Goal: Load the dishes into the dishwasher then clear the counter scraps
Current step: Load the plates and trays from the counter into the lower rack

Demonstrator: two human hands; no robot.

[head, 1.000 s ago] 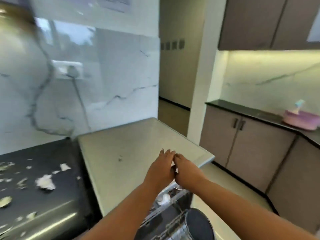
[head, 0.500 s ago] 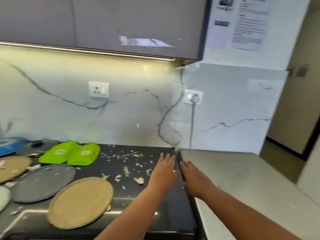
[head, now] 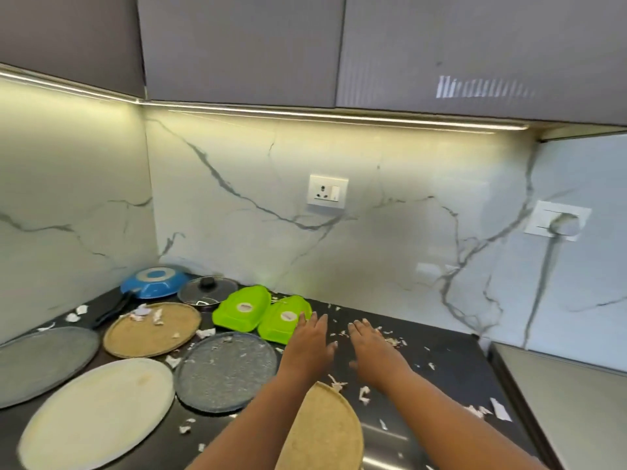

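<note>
Both hands, left (head: 310,344) and right (head: 371,347), reach flat and empty over the dark counter (head: 451,371) among scraps (head: 364,395). Plates (head: 224,371) and green trays (head: 261,312) lie left. Earlier the hands were nearer the counter's right edge.

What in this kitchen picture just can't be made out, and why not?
- Tan plate, head view: its near part is cut off by the bottom edge and covered by the left forearm.
- Labels on the green trays: too small to read.
- Grey plate: cut off by the left edge.
- Dishwasher: out of view.
</note>
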